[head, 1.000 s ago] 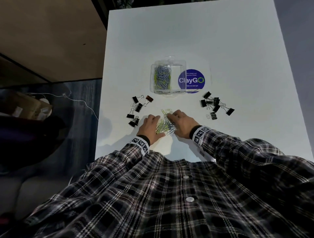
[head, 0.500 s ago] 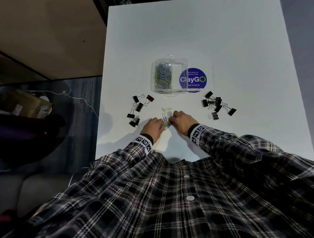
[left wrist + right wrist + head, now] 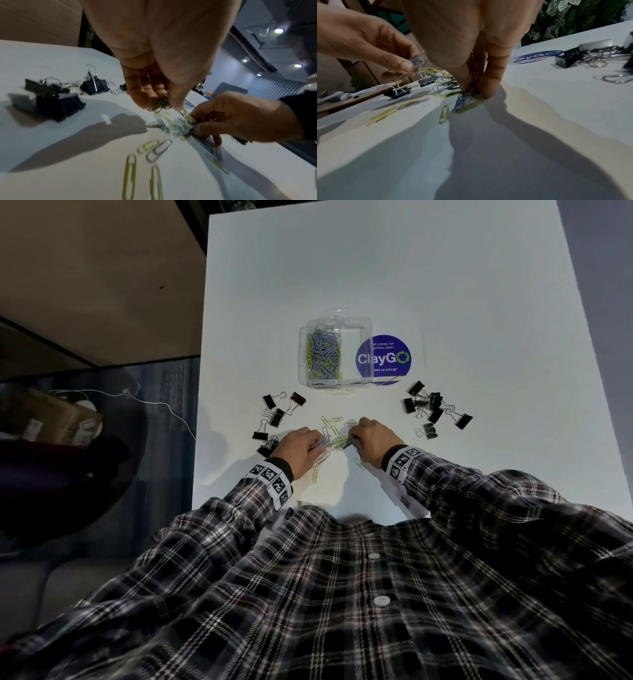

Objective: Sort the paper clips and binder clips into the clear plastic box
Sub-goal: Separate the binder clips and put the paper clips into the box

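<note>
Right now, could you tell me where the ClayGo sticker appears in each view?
Head: ClayGo sticker lies centre, on the table beside and partly under the clear plastic box.
Left wrist: not in it.
Right wrist: sticker shows upper right, seen edge-on.
Shared landmark: the right group of binder clips near it.

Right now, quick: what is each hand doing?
Left hand: closed, pinching a bunch of paper clips.
Right hand: closed, pinching paper clips against the table.
</note>
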Action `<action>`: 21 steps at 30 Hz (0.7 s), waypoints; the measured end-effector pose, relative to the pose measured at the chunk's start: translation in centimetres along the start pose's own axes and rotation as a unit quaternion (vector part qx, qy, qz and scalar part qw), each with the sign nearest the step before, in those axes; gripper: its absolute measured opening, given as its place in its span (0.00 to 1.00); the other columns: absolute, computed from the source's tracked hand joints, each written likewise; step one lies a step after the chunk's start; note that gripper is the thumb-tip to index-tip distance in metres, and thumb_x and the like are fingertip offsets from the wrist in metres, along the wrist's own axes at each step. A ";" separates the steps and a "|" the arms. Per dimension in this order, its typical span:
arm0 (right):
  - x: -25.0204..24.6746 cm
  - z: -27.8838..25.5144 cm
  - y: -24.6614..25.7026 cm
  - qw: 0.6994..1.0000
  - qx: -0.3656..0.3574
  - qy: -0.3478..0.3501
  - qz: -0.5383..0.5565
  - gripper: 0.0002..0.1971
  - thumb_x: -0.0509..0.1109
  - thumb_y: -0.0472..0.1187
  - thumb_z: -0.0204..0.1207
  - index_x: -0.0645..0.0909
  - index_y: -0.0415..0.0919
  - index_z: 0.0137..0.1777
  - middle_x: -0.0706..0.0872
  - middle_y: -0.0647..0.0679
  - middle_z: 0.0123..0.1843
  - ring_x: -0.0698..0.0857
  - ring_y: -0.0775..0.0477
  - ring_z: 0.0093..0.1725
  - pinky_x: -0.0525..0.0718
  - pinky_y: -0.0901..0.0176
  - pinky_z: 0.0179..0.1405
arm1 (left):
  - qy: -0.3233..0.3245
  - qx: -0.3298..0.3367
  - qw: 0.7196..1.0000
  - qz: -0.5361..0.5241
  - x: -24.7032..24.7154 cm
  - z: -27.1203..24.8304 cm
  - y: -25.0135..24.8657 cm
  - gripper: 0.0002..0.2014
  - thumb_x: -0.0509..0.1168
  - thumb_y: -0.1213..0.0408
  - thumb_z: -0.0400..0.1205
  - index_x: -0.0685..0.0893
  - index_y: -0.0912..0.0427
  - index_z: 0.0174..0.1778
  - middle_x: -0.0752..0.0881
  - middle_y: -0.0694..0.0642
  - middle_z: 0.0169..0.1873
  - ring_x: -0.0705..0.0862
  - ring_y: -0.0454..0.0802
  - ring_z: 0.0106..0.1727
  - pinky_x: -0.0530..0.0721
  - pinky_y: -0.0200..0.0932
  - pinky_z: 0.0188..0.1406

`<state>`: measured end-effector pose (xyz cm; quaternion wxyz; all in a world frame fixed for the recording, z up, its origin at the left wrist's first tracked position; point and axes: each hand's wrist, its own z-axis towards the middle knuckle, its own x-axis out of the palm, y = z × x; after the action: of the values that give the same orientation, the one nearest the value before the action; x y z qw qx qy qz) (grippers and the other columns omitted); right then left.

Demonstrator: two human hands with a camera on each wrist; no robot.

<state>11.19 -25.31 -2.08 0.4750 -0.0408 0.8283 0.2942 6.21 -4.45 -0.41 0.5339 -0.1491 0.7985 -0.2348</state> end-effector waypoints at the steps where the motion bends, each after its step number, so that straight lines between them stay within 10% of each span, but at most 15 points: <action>1: -0.2 0.0 0.0 1.000 0.012 -0.003 0.017 0.10 0.60 0.36 0.81 0.83 0.34 0.52 0.80 0.36 0.51 0.82 0.33 0.48 0.82 0.47 0.45 | -0.001 0.001 1.000 -0.002 -0.7 0.3 0.0 0.07 0.63 0.58 0.84 0.83 0.56 0.50 0.80 0.51 0.41 0.79 0.51 0.43 0.79 0.45 0.46; 21: -3.9 0.5 1.1 0.976 0.124 -0.063 0.166 0.09 0.65 0.35 0.78 0.87 0.34 0.50 0.89 0.38 0.49 0.85 0.38 0.50 0.73 0.63 0.41 | -0.075 -0.200 0.977 -0.022 -8.2 15.1 -3.6 0.13 0.71 0.55 0.77 0.87 0.60 0.52 0.85 0.60 0.56 0.84 0.59 0.56 0.84 0.47 0.57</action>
<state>13.26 -24.95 1.41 0.4724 0.1755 0.8217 0.2661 23.19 -6.79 3.10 0.5461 -0.2876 0.7836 -0.0701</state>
